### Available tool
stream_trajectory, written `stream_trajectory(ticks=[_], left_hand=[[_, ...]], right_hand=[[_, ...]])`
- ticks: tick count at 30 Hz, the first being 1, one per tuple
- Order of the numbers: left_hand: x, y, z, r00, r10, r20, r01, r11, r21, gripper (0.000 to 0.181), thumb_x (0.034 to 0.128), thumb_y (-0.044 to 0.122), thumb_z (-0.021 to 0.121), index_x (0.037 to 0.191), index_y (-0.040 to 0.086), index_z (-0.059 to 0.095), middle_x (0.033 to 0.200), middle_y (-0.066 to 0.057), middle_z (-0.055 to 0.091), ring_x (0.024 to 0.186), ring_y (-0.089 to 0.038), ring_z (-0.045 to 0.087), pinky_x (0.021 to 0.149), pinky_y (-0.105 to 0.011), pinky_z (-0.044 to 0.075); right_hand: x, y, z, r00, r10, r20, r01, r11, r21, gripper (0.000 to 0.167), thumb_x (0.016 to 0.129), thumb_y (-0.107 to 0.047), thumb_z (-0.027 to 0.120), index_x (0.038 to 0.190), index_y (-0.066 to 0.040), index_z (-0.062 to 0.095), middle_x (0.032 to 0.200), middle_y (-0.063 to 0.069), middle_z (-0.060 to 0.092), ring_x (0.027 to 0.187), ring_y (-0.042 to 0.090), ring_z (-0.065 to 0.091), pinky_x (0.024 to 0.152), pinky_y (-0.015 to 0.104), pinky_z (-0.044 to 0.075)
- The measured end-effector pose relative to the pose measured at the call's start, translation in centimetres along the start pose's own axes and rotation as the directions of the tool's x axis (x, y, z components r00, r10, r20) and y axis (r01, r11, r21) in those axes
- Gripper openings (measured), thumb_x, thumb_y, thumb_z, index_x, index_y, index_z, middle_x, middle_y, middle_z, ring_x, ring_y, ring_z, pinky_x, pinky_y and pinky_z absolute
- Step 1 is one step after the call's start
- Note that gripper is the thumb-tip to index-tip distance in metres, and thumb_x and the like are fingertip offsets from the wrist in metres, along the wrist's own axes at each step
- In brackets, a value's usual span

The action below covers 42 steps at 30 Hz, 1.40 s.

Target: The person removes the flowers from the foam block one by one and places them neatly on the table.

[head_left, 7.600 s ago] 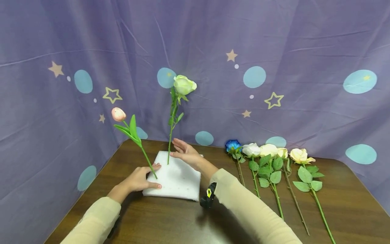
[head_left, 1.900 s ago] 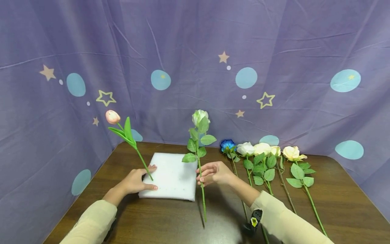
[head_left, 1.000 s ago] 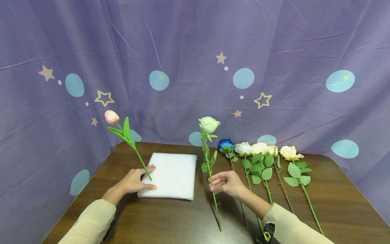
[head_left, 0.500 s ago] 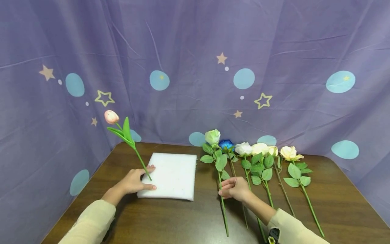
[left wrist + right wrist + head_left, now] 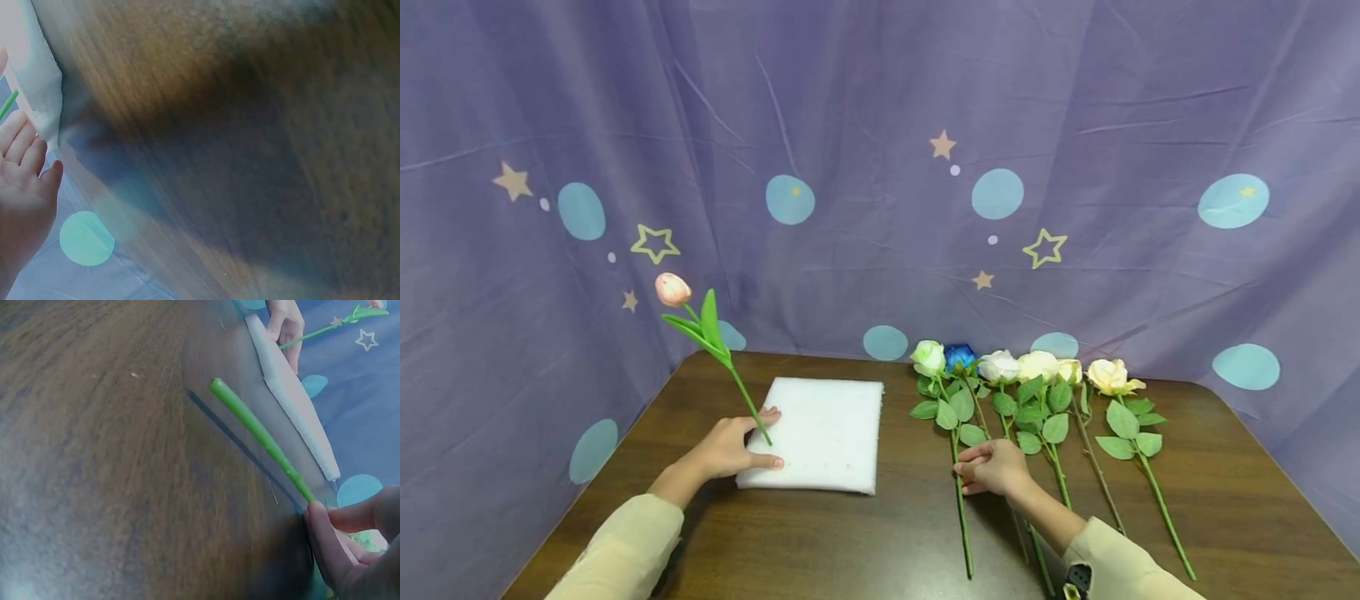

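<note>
A pale green-white rose (image 5: 928, 357) lies along the table, its stem pinched between the thumb and fingers of my right hand (image 5: 996, 468). In the right wrist view, the stem's cut end (image 5: 250, 425) sticks out beyond the fingertips, just over its shadow. My left hand (image 5: 730, 447) rests on the left edge of a white foam block (image 5: 827, 433), thumb and fingers spread around the base of a pink tulip (image 5: 672, 289). The tulip stands in the foam, leaning left. Only part of the left hand (image 5: 25, 181) shows in the left wrist view, beside the foam's side.
Right of the held rose lie a blue rose (image 5: 959, 357), a white rose (image 5: 998, 367) and several cream roses (image 5: 1112, 377), stems toward the front. The wooden table (image 5: 820, 542) ends at a purple curtain (image 5: 865, 100) behind and at left.
The green-white rose, earlier upright in the foam, has been drawn out, carried right and lowered to the table beside the blue rose. My left hand has stayed on the foam.
</note>
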<state>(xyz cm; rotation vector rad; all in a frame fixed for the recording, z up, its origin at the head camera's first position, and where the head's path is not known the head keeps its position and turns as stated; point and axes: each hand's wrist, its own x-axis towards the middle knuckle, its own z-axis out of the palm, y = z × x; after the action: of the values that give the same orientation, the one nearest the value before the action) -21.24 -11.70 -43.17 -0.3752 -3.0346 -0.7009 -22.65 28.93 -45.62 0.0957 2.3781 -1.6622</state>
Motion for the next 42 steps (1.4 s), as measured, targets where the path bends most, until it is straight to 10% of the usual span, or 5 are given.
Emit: stream_trajectory(ticks=[19,42], left_hand=[[0.0,-0.3,0.2,1.000,0.022,-0.013,-0.022,1.000,0.006,0.085,0.0690,0.049,0.081,0.135,0.004,0.054,0.141,-0.018,0.052,0.130,-0.042,0.049,0.106,-0.057,0.042],[0.2,-0.1,0.0,0.999,0.038,-0.010,-0.038,0.998,0.044,0.084,0.0685,0.048,0.082,0.135,0.003,0.055,0.140,-0.018,0.053,0.129,-0.041,0.050,0.106,-0.054,0.043]], right_hand=[[0.2,-2.7,0.3,0.980,-0.185,-0.066,0.176,0.977,-0.122,0.011,0.082,-0.006,0.072,0.091,0.001,0.073,0.076,0.014,0.074,0.057,0.017,0.067,0.057,0.032,0.059],[2.4,-7.3,6.6,0.931,-0.360,0.054,0.364,0.924,-0.116,0.014,0.082,-0.012,0.073,0.092,-0.003,0.074,0.087,0.013,0.075,0.069,0.006,0.064,0.061,0.020,0.053]])
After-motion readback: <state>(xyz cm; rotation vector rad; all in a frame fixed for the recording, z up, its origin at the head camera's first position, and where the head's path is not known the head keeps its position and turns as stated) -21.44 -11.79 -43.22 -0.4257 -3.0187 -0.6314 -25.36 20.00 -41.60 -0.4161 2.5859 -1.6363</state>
